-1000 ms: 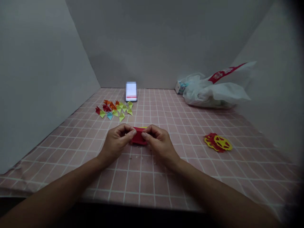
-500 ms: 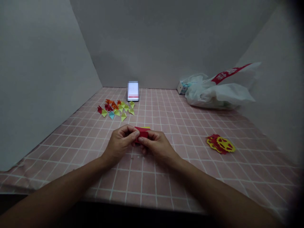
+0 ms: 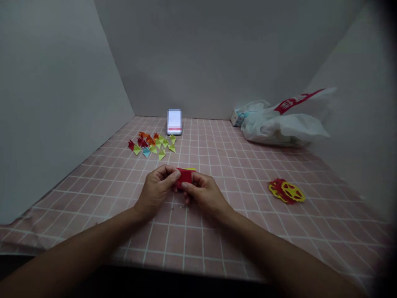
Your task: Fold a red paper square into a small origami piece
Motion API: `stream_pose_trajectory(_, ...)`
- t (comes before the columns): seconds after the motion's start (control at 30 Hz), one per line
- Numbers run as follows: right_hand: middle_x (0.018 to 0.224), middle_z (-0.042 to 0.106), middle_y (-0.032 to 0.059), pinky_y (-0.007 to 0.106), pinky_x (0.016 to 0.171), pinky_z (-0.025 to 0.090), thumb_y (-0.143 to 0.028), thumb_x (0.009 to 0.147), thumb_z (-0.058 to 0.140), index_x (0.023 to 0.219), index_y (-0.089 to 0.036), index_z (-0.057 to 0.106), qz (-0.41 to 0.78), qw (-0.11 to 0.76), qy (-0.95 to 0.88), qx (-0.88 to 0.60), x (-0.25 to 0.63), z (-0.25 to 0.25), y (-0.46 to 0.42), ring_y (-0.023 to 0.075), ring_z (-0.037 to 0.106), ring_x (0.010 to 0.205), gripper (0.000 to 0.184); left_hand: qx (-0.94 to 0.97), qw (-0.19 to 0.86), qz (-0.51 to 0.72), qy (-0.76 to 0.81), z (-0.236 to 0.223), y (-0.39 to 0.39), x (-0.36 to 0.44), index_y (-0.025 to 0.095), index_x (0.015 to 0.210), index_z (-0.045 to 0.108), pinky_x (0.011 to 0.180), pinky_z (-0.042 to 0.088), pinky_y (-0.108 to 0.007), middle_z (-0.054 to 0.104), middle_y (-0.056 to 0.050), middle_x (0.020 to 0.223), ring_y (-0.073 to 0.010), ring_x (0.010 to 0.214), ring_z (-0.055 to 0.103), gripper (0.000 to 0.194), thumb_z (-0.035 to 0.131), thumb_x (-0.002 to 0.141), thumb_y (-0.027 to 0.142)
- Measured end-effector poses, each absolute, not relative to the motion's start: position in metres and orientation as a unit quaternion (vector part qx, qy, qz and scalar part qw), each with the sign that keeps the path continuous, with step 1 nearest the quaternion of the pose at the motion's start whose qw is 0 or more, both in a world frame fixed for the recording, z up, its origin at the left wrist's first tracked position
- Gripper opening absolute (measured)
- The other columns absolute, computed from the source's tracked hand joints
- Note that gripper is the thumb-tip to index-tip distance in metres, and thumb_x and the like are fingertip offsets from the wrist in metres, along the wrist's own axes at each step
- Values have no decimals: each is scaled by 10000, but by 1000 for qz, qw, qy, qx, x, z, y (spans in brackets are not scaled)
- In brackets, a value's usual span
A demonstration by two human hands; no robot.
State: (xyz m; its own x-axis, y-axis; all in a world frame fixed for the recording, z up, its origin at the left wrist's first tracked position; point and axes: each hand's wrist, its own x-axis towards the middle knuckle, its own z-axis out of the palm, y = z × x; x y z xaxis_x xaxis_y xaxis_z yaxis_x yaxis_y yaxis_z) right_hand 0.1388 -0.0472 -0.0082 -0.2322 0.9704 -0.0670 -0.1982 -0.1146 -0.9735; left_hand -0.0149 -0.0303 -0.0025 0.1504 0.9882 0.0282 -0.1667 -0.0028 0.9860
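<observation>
A small folded red paper (image 3: 185,175) is pinched between both hands just above the pink checked tablecloth (image 3: 217,231). My left hand (image 3: 157,189) grips its left edge with thumb and fingers closed. My right hand (image 3: 201,192) holds the right edge the same way. A sliver of yellow paper (image 3: 190,169) shows behind the red piece. Most of the red paper is hidden by my fingers.
A pile of several small folded paper pieces (image 3: 151,143), red, orange, yellow-green and blue, lies at the back left. A lit phone (image 3: 174,121) stands against the back wall. A white plastic bag (image 3: 279,122) sits back right. Red and yellow paper cut-outs (image 3: 287,191) lie right.
The hands have drawn closer together on the red paper, which shows smaller between the fingers. The view shifted slightly.
</observation>
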Motion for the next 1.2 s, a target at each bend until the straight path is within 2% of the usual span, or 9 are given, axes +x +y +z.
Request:
stream_pose_trajectory(0.27, 645, 601, -36, 224, 499, 398, -336, 816, 666, 775, -184, 586, 593, 522, -453, -413, 146, -4, -43, 77, 534, 492, 177, 516, 541, 509, 427, 0, -26, -16, 152, 808, 649, 563, 438, -224, 626, 10, 707, -86, 571, 532, 185, 741, 793, 312)
stream_pose_trajectory(0.43, 652, 606, -18, 241, 512, 414, -363, 864, 614, 766, -182, 593, 566, 500, -505, -418, 151, -4, -40, 95, 556, 507, 207, 547, 544, 475, 422, 2, -24, -20, 149, 800, 676, 590, 435, -229, 625, 0, 701, -96, 605, 534, 186, 717, 826, 329)
stream_pose_trajectory(0.57, 671, 606, -5, 252, 519, 423, -410, 896, 584, 760, -181, 595, 557, 497, -519, -416, 151, -7, -39, 103, 561, 516, 267, 554, 524, 480, 433, 6, -25, -20, 158, 738, 642, 584, 428, -229, 597, 16, 644, -93, 580, 522, 179, 717, 810, 304)
stream_pose_trajectory(0.73, 635, 601, -15, 254, 535, 422, -394, 870, 636, 774, -188, 612, 544, 510, -518, -420, 151, -7, -37, 110, 547, 528, 229, 570, 500, 480, 442, 8, -27, -19, 163, 723, 629, 562, 429, -234, 597, 18, 637, -101, 566, 529, 168, 723, 786, 287)
stream_pose_trajectory(0.9, 600, 600, -10, 264, 549, 436, -345, 863, 611, 732, -185, 611, 524, 502, -547, -417, 155, -1, -36, 121, 557, 529, 207, 590, 506, 466, 422, 8, -27, -21, 160, 757, 669, 601, 448, -231, 628, 9, 688, -111, 615, 556, 182, 715, 824, 323)
stream_pose_trajectory(1.03, 581, 595, -17, 257, 526, 423, -361, 869, 598, 741, -186, 604, 526, 486, -556, -421, 154, -1, -38, 116, 551, 493, 217, 599, 515, 453, 414, 8, -26, -22, 160, 807, 711, 607, 449, -232, 635, 6, 689, -115, 617, 553, 172, 699, 843, 328)
stream_pose_trajectory(1.2, 648, 621, 1, 257, 545, 436, -409, 884, 596, 780, -177, 624, 556, 472, -548, -410, 153, 0, -41, 116, 569, 531, 256, 600, 507, 455, 419, 10, -26, -21, 156, 738, 693, 590, 446, -226, 623, 5, 659, -112, 602, 548, 181, 711, 822, 315)
